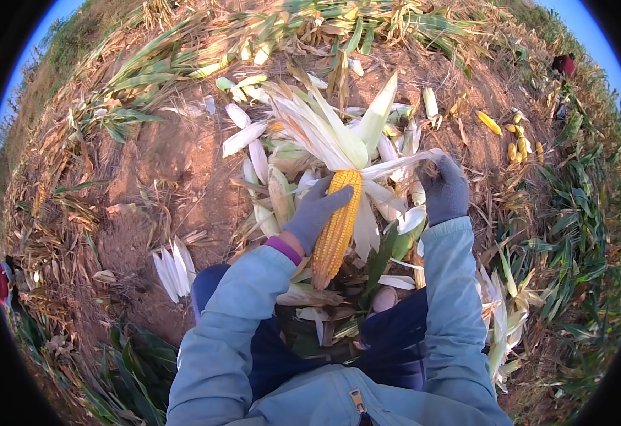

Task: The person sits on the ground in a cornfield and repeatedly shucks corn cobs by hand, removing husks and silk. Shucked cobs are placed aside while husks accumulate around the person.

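Observation:
My left hand [319, 209], in a grey knit glove, is wrapped around a yellow ear of corn [342, 234] whose kernels lie bare. Pale husk leaves [337, 130] fan out from its far end, still attached. One strip of husk [395, 164] stretches sideways to my right hand [445, 189], also gloved, which pinches its tip. Beneath the ear lies a pile of corn ears in their husks [280, 194], partly hidden by my hands and the loose leaves.
Bare yellow ears [522, 144] lie on the soil at the right, with a single one [489, 122] nearby. Cut corn stalks [150, 80] form a band across the far side. Peeled husks [176, 269] rest by my left knee. People [564, 64] are at the far right and left edge.

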A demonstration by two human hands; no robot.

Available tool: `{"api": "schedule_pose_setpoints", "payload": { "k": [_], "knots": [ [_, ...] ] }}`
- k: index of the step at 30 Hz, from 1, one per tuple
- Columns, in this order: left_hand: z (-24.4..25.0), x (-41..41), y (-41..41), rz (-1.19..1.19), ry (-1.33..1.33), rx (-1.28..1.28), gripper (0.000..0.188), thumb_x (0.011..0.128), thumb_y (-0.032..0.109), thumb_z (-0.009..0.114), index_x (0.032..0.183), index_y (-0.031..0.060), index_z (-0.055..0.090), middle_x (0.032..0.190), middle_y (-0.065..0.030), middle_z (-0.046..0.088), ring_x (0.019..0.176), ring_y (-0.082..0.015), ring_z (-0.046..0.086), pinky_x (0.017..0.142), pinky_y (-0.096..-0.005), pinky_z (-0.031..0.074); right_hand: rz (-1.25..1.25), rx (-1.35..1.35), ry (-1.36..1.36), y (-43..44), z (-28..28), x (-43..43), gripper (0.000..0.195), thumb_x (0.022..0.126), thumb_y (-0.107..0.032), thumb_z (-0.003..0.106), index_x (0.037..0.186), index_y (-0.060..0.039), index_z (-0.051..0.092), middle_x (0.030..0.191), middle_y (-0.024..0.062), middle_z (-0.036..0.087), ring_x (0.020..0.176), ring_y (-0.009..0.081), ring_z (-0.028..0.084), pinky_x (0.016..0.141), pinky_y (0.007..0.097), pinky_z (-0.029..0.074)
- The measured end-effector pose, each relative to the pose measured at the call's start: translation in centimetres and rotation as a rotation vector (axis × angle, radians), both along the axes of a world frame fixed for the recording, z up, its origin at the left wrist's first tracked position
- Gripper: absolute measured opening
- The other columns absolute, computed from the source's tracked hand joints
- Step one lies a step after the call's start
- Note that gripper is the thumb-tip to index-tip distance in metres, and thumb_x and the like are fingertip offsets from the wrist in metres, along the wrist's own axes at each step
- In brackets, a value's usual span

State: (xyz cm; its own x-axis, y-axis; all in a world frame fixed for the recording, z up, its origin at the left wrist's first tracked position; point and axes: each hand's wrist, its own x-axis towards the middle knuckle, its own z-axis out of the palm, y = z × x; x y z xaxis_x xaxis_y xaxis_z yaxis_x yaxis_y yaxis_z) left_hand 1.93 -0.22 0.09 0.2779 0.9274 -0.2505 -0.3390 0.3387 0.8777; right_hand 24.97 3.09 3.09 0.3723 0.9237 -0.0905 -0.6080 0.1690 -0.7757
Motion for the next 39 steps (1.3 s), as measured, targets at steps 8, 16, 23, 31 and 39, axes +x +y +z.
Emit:
{"api": "schedule_pose_setpoints", "payload": {
  "k": [8, 16, 23, 31, 39],
  "knots": [
    [-3.3, -2.3, 2.5, 0.403, -0.109, -0.108, 0.050, 0.082, 0.020, 0.066, 0.125, 0.0022, 0.046, 0.104, -0.0083, 0.056, 0.089, -0.0182, 0.056, 0.075, -0.0326, 0.048, 0.515, -0.209, -0.814, -2.9, 0.7, -2.1, 0.018, 0.085, -0.023, 0.062, 0.086, -0.0052, 0.057, 0.066, 0.0041, 0.057, 0.057, 0.0119, 0.055, 0.050, 0.0241, 0.044],
    [-2.4, -1.7, 2.1, 0.547, -0.052, -0.091, 0.053, 0.081, 0.016, 0.065, 0.126, 0.0043, 0.040, 0.097, -0.0086, 0.056, 0.083, -0.0191, 0.057, 0.071, -0.0347, 0.050, 0.605, 0.239, -1.947, -8.1, -1.0, -9.8, 0.035, 0.081, -0.043, 0.061, 0.076, -0.0082, 0.055, 0.065, 0.0091, 0.058, 0.060, 0.0299, 0.059, 0.055, 0.0406, 0.046],
    [-3.0, -2.3, 2.1, 0.401, -0.231, -0.150, 0.038, 0.085, 0.022, 0.062, 0.117, 0.0052, 0.050, 0.094, -0.0075, 0.057, 0.081, -0.0199, 0.058, 0.069, -0.0339, 0.050, 0.535, 0.272, -1.765, -8.0, -2.4, -8.8, 0.027, 0.083, -0.035, 0.057, 0.080, -0.0089, 0.058, 0.074, 0.0114, 0.062, 0.066, 0.0338, 0.061, 0.060, 0.0434, 0.047],
    [-3.1, -3.3, 1.5, 0.091, -0.384, -0.247, 0.041, 0.089, 0.037, 0.057, 0.116, 0.0066, 0.053, 0.095, -0.0050, 0.058, 0.082, -0.0157, 0.058, 0.071, -0.0306, 0.050, -0.136, -0.442, -1.900, -3.1, -0.2, 8.1, 0.018, 0.076, -0.028, 0.067, 0.078, -0.0105, 0.063, 0.066, 0.0152, 0.060, 0.067, 0.0344, 0.061, 0.061, 0.0441, 0.048],
    [-1.4, -2.1, 1.1, 0.078, -0.384, -0.258, 0.040, 0.089, 0.039, 0.056, 0.112, 0.0071, 0.054, 0.091, -0.0072, 0.060, 0.074, -0.0188, 0.061, 0.064, -0.0305, 0.052, -0.295, -0.325, -1.876, -3.9, -0.8, 10.3, 0.017, 0.072, -0.014, 0.068, 0.089, -0.0125, 0.064, 0.085, 0.0105, 0.062, 0.075, 0.0316, 0.060, 0.067, 0.0391, 0.048]
  ]
}}
